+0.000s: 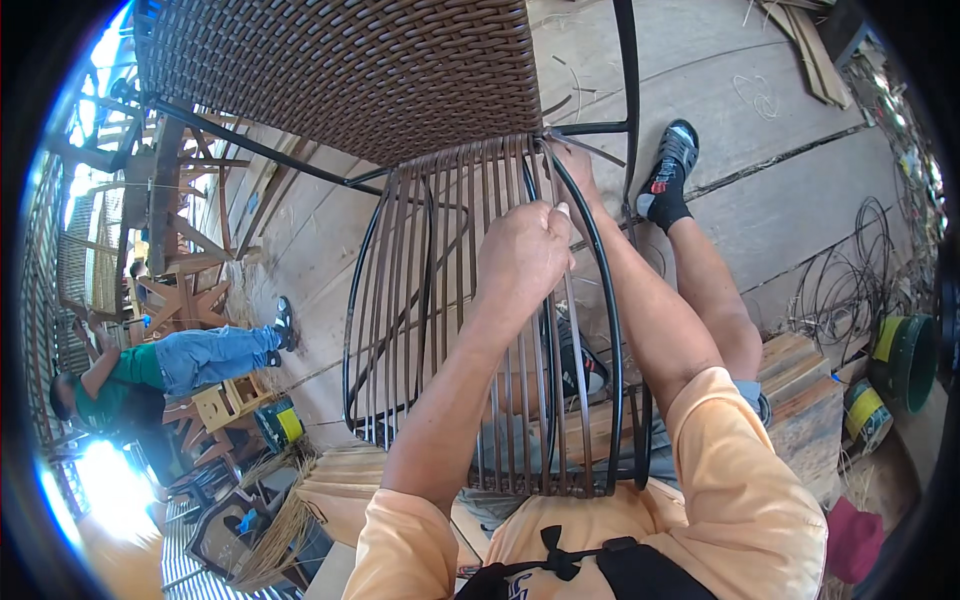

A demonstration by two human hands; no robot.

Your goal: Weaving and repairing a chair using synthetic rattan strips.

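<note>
In front of me is a chair with a dark tube frame (598,255). Its backrest (350,65) is tightly woven in brown, and spaced brown strips (400,300) run lengthwise over its seat. My left hand (525,255) is closed above the right part of the seat, thumb and fingers pinching a brown strip (577,340) near the frame's right tube. Farther up, my right hand (575,168) is at the corner where seat meets backrest. Its fingers close around a strip there, partly hidden by the tube and the left hand.
Wooden planks (800,385) lie beside my right leg, near green buckets (905,360). A tangle of dark strips (850,280) spreads on the right floor. At left, a person in a green shirt (135,368) stands among wooden frames (185,300). Straw-coloured strands (270,530) hang at lower left.
</note>
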